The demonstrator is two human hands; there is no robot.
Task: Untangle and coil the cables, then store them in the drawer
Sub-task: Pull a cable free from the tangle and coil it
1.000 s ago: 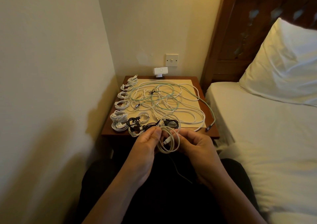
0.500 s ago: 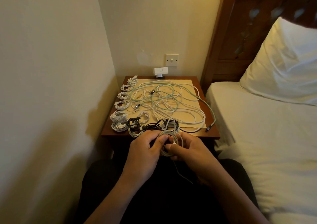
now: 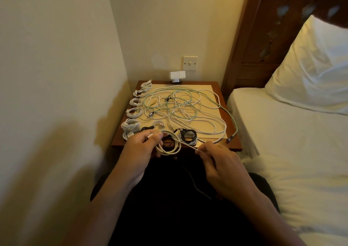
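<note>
Head camera looked down at a wooden bedside table (image 3: 220, 95) wedged between a wall and a bed (image 3: 291, 142). Just in front of the tabletop's front edge, the left hand (image 3: 140, 147) gripped a small coil of white cable (image 3: 169, 147), thumb and curled fingers closed over the top of its loops beside a pale connector. A single strand ran from that coil rightwards to the right hand (image 3: 220, 164), which pinched it between thumb and forefinger, the other fingers loosely curled. The two hands were apart, with the strand nearly taut between them.

On the tabletop lay a cream mat (image 3: 207, 93) carrying a loose tangle of white and pale green cables (image 3: 180, 110) across its middle. Along the tabletop's left edge sat a row of small coiled white cables (image 3: 134, 112), running from the back corner to the front corner. Near the front edge, black cables (image 3: 188, 133) lay bunched just beyond the held coil. One green cable (image 3: 233, 121) trailed over the right edge, its dark plug near the front right corner.

At the back edge stood a small white device (image 3: 178, 75) below a wall switch (image 3: 190, 63). A pillow (image 3: 310, 66) leaned on the wooden headboard (image 3: 263, 38). A thin dark cord (image 3: 195, 186) crossed the person's lap.
</note>
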